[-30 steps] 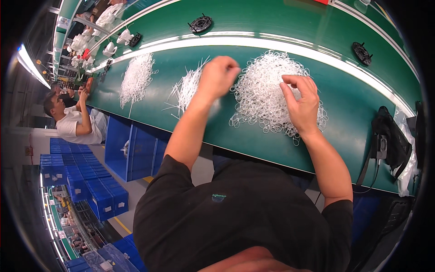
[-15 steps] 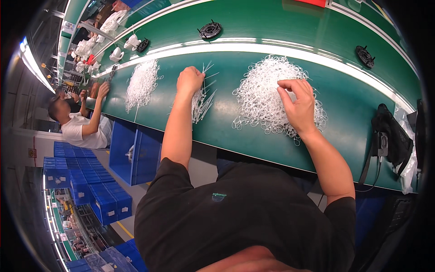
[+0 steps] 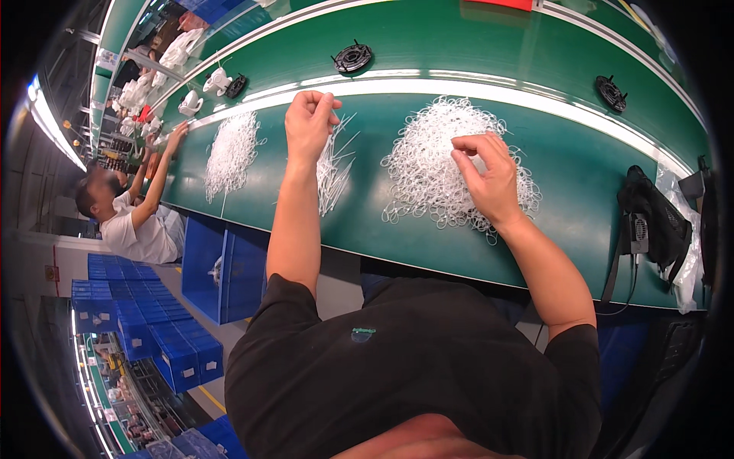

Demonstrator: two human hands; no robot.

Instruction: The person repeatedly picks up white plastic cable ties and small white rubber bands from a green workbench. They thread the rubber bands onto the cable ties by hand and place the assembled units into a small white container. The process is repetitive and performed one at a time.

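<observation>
My left hand is raised toward the far edge of the green table, thumb and fingers drawn together. Whatever is between its fingertips is too small to make out. Just beside and below it lies a bunch of thin, straight white strips that look like cable ties. My right hand hovers over the right part of a large heap of white looped ties. Its thumb and forefinger curve toward each other in a pinch, and what they hold, if anything, cannot be seen.
A smaller heap of white loops lies left. Beyond a pale rail, the green belt bears black round parts. A black bag sits far right. Blue bins stand below left, near a person in white.
My left hand has moved up and away from the straight ties, toward the rail. The right hand remains over the big heap with its fingers still curled. The view has shifted slightly.
</observation>
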